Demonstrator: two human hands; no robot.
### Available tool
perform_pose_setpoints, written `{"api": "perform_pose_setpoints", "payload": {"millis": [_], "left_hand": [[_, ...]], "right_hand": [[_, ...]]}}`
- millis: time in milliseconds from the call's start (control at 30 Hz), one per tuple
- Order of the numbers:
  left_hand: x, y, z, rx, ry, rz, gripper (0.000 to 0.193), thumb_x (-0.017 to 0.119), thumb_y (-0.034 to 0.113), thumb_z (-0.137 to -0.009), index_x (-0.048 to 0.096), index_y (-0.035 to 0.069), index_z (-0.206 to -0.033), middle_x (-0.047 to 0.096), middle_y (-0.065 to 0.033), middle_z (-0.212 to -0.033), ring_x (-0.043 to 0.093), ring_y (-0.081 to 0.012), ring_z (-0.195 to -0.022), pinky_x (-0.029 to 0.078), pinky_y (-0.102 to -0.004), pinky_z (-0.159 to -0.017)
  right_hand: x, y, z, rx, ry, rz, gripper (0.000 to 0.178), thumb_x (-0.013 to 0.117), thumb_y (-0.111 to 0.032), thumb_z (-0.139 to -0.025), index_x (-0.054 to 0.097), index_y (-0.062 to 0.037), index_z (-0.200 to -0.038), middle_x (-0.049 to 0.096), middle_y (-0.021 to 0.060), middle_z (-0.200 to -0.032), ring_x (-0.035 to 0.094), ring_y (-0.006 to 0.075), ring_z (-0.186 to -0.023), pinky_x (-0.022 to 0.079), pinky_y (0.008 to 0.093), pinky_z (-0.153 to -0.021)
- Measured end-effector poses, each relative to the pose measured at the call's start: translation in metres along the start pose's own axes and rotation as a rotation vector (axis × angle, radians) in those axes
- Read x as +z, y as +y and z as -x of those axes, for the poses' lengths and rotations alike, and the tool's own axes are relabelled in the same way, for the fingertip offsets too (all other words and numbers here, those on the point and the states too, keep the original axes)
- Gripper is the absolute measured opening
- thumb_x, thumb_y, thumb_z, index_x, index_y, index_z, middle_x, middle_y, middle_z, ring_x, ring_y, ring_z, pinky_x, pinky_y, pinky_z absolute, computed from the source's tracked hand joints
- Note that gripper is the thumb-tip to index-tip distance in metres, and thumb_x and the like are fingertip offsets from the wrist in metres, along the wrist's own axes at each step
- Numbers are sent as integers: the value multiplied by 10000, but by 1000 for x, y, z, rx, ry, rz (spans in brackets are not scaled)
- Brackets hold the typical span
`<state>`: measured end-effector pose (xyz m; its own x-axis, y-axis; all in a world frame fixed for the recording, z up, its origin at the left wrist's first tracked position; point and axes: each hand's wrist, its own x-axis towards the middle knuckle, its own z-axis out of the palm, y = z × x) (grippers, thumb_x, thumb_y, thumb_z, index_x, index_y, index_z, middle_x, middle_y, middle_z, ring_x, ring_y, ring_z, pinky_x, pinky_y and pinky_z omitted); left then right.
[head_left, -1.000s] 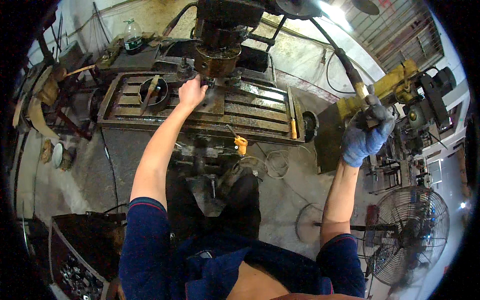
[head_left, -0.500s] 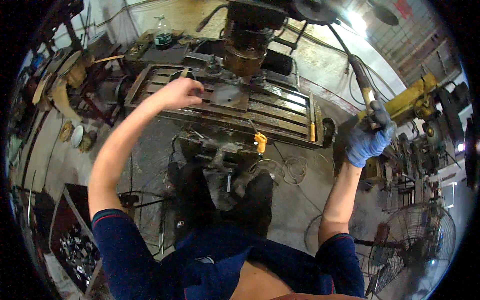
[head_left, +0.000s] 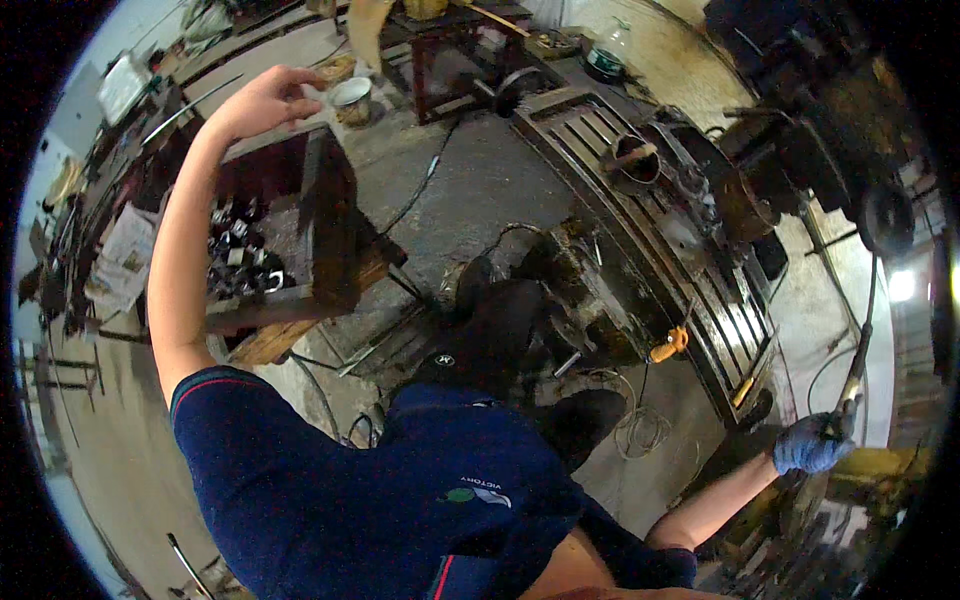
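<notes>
My bare left hand (head_left: 265, 105) is raised at the upper left, above the far edge of a dark open box (head_left: 330, 215). Its fingers are apart and slightly bent, and I see nothing in them. Inside the box lies a pile of small dark and shiny metal parts (head_left: 240, 250). In a blue glove, my right hand (head_left: 815, 443) is wrapped around the long lever handle (head_left: 857, 375) of a drilling machine (head_left: 740, 190). The machine's slotted metal table (head_left: 650, 255) runs diagonally between the hands.
A yellow air gun (head_left: 670, 345) hangs at the table's edge, above a coiled hose (head_left: 640, 425). Near the table's right end lies a yellow-handled tool (head_left: 743, 390). A pale pot (head_left: 350, 100) stands on the floor beyond the box. A clear bottle (head_left: 607, 62) sits behind the table.
The view has turned left. My left hand has left the machine table and swung over toward the box of metal parts. My right hand stays on the lever.
</notes>
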<state>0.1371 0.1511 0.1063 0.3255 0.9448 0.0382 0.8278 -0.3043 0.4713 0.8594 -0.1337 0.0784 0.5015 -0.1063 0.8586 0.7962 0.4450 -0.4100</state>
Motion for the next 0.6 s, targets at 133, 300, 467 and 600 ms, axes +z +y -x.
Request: {"api": "perform_pose_setpoints", "payload": {"millis": [133, 300, 467, 600], "left_hand": [[-13, -69, 59, -268, 190, 23, 348, 617, 153, -791, 544, -32, -1076, 560, -75, -653, 529, -124, -508, 426, -277, -509], [-4, -122, 103, -566, 200, -55, 337, 649, 107, -734, 567, -37, -1027, 597, -123, -687, 573, -170, -519, 452, -327, -483], [25, -165, 128, -498, 214, -601, 298, 651, 178, -672, 595, 52, -937, 628, -159, -885, 613, -320, -802, 496, -405, -677], [46, -155, 126, -531, 147, -872, 187, 600, 102, -648, 606, 76, -833, 620, -144, -890, 605, -312, -843, 494, -406, -700]], "right_hand": [[32, -35, 19, -471, -104, 658, 124, 643, -151, -764, 577, -47, -772, 598, 69, -710, 556, 204, -639, 464, 344, -586], [24, -31, 17, -622, -123, 883, 158, 673, -164, -753, 592, -38, -803, 614, 68, -708, 576, 212, -599, 458, 333, -536], [0, 3, -2, -573, -166, 772, 121, 614, -108, -803, 619, 1, -855, 656, 90, -800, 614, 217, -668, 480, 315, -571], [13, -25, 0, -584, -204, 698, 108, 595, -64, -812, 620, 26, -865, 663, 112, -866, 628, 202, -729, 494, 299, -632]]}}
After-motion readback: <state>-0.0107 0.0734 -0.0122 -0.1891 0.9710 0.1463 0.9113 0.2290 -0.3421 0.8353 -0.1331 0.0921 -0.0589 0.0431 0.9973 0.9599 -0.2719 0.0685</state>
